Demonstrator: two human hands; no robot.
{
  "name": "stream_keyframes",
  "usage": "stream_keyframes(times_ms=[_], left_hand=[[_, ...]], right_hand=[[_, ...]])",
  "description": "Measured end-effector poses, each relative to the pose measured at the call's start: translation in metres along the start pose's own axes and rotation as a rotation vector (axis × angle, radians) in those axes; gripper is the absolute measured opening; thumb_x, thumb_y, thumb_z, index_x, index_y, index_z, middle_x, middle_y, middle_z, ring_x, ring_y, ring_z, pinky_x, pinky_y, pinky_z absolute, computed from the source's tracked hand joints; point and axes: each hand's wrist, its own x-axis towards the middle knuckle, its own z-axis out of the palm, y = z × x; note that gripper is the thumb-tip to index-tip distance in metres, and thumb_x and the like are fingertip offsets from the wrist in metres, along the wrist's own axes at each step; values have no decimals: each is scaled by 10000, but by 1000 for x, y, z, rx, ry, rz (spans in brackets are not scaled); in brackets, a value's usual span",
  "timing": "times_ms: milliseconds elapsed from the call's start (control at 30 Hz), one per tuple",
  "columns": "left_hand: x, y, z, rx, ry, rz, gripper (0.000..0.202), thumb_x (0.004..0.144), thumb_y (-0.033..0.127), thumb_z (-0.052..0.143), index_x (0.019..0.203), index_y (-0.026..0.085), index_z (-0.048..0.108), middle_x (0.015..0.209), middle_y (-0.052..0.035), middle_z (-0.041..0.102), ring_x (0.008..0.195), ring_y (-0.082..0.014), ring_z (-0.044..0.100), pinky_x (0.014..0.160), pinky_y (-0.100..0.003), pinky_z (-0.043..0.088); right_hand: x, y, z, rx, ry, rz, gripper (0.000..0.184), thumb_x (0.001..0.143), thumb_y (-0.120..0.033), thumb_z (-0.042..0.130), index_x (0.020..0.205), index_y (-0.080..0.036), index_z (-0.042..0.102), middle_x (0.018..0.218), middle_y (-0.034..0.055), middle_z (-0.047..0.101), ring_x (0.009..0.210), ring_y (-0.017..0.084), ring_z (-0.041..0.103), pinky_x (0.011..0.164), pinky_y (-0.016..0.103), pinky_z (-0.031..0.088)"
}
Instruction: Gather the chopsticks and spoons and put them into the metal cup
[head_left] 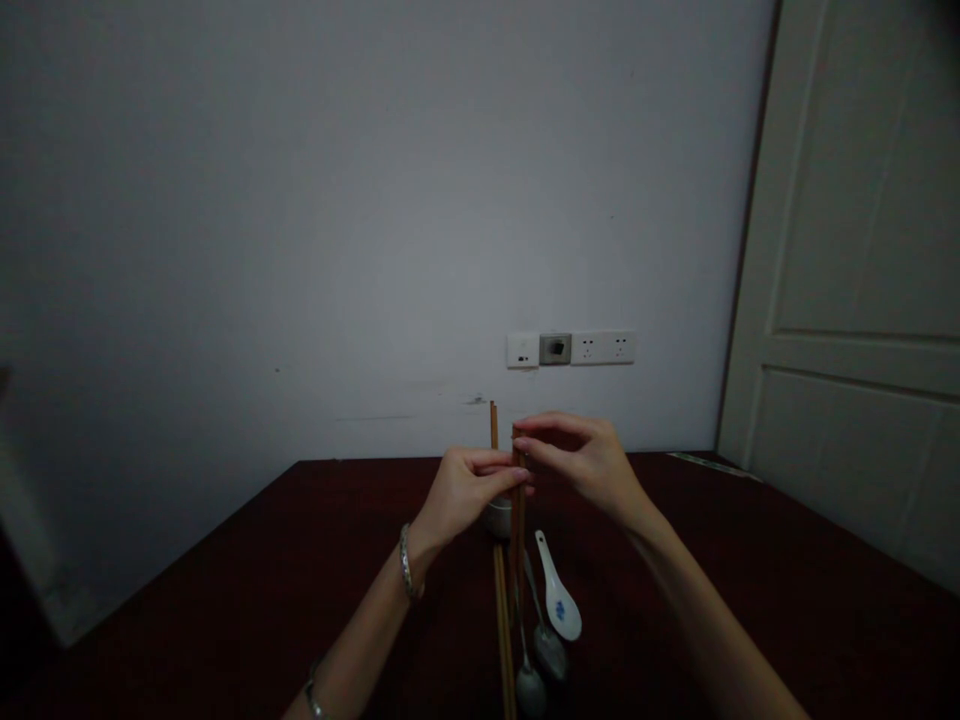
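A pair of wooden chopsticks (518, 520) stands upright between my two hands. My left hand (480, 490) is closed round them a little below the top, thumb in front. Higher up, my right hand (581, 460) pinches their upper ends between thumb and fingers. Behind my left hand, partly hidden, is a pale cup (498, 518), and other chopsticks (493, 425) rise upright above it. More chopsticks (503, 630) lie on the table below. Beside them are a metal spoon (531, 688), a second metal spoon (551, 652) and a white spoon (561, 600) with a blue mark.
The dark red table (300, 560) reaches back to a grey wall (375, 250). Sockets and switches (571, 348) are set in the wall just above the table. On the right is a pale panelled door (855, 300). A thin strip (712, 465) lies at the table's far right edge.
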Motion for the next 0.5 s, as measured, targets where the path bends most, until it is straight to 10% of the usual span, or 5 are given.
stream_keyframes(times_ms=[500], left_hand=[[-1, 0, 1, -30, 0, 13, 271, 710, 322, 620, 841, 92, 679, 794, -116, 686, 724, -193, 642, 679, -304, 509]], right_hand=[[0, 2, -4, -76, -33, -69, 211, 702, -285, 632, 898, -220, 675, 832, 40, 688, 743, 160, 630, 706, 314, 522]])
